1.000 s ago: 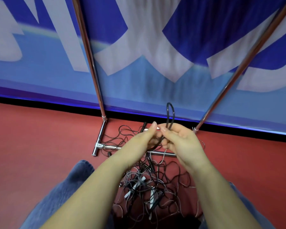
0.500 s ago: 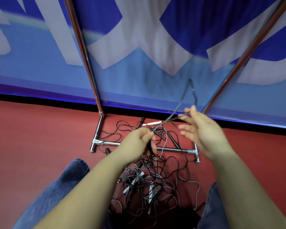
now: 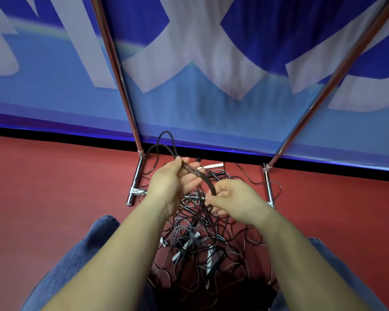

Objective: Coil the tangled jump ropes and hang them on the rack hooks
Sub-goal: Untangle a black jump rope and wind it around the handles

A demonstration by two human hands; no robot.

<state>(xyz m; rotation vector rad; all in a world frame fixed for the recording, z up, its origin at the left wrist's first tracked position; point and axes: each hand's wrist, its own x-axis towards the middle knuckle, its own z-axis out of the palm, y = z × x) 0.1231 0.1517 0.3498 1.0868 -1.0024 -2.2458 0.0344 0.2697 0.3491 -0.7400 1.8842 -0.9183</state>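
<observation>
Both hands raised over floor tangle: left hand (image 3: pixel 173 182) fingers pinch black rope (image 3: pixel 202 176) loop; right hand (image 3: pixel 231 198) fingers curl round its lower end.

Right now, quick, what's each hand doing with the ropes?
Left hand: fingers pinch the black rope near its loop.
Right hand: fingers curled round the same black rope lower down.

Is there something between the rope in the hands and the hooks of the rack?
The hooks are out of frame, so that path cannot be judged. Both the left hand and right hand hold the black rope, but it still runs down into the tangled pile on the floor, which may hold it back.
</observation>
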